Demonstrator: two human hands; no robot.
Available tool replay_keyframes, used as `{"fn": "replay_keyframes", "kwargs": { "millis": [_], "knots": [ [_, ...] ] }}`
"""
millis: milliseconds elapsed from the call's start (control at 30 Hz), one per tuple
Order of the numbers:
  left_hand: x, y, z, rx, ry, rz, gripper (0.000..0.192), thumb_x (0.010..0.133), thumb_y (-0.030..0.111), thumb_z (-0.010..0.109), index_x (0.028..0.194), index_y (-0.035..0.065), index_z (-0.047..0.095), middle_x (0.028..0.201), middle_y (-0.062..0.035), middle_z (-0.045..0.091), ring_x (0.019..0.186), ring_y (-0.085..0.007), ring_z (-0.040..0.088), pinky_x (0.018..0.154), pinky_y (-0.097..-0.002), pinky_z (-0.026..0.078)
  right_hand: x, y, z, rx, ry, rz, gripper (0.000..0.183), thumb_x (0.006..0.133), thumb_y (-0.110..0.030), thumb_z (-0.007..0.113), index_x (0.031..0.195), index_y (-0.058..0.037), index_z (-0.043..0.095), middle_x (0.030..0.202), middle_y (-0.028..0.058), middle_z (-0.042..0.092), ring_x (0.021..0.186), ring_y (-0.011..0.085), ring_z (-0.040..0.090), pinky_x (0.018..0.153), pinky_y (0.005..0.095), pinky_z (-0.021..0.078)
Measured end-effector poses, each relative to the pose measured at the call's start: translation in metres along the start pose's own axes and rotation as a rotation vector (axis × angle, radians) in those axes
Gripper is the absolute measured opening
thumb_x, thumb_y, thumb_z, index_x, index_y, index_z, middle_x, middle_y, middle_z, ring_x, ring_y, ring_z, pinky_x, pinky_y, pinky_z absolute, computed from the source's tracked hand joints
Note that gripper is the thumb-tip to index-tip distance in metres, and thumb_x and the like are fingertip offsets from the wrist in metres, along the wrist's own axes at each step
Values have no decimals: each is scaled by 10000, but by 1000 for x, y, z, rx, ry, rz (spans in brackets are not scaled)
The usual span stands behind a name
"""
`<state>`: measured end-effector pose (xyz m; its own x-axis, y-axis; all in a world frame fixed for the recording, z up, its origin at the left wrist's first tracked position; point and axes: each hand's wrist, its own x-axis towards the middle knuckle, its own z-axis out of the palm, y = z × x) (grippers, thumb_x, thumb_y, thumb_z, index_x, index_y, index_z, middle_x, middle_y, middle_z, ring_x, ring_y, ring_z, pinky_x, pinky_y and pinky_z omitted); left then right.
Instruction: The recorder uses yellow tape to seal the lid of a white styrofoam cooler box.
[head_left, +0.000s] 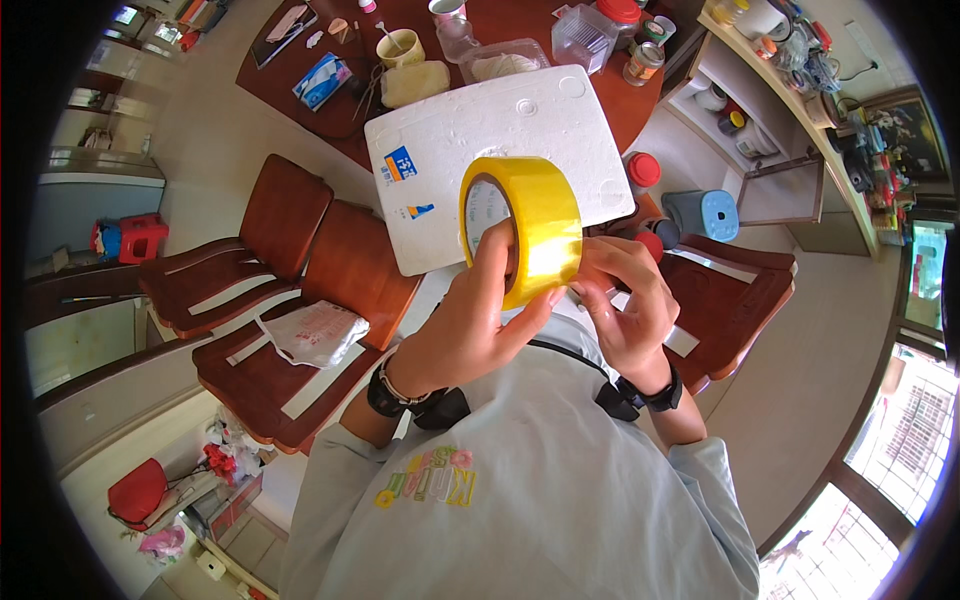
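Note:
My left hand (472, 315) holds a wide roll of yellow packing tape (549, 225), its fingers in the cardboard core and its thumb at the lower edge. At the roll's lower right edge is my right hand (630, 300), thumb and index finger close together by the tape; whether they pinch its end I cannot tell. Behind the roll, a white foam box (450, 195) with blue and orange stickers lies at the near edge of the dark red table (330, 105).
On the table stand a tissue pack (322, 81), a yellow mug (400, 49), a clear plastic container (585, 37) and a glass jar (643, 64). Wooden chairs (360, 262) flank me, one bearing a white plastic bag (319, 334). A blue bin (705, 214) stands at the right.

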<state>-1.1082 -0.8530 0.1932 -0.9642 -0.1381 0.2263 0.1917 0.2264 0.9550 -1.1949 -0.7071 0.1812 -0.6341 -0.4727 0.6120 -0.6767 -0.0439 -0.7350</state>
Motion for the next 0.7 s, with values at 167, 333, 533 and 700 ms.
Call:
{"fn": "replay_keyframes", "kwargs": {
  "millis": [167, 333, 533, 700],
  "knots": [
    [1, 1, -1, 67, -14, -3, 517, 826, 79, 594, 1211, -36, 269, 969, -158, 512, 805, -224, 563, 685, -312, 449, 3, 5, -6, -65, -63, -48, 366, 663, -13, 725, 988, 25, 559, 944, 140, 631, 828, 272, 595, 712, 328, 477],
    [6, 6, -4, 56, -50, -41, 508, 814, 46, 587, 1228, -37, 304, 1021, -132, 558, 908, -158, 578, 745, -268, 463, 19, 2, -10, -122, -30, -9, 486, 655, -138, 754, 1072, 16, 558, 1224, 171, 500, 1073, 291, 508, 855, 367, 423],
    [10, 14, -9, 137, -145, -27, 497, 806, 86, 597, 1212, -53, 348, 973, -148, 569, 857, -193, 593, 714, -285, 465, 51, -2, -21, -56, -405, 11, 626, 682, -149, 713, 1247, -13, 480, 1336, 151, 415, 1275, 343, 327, 1022, 429, 271],
    [9, 4, -12, 150, -183, -4, 464, 792, 88, 601, 1183, -53, 394, 932, -161, 578, 825, -237, 607, 690, -301, 469, 55, -6, -21, 143, -460, 165, 498, 687, -29, 690, 1168, -49, 563, 1296, 161, 452, 1252, 327, 365, 999, 406, 347]
  ]
}}
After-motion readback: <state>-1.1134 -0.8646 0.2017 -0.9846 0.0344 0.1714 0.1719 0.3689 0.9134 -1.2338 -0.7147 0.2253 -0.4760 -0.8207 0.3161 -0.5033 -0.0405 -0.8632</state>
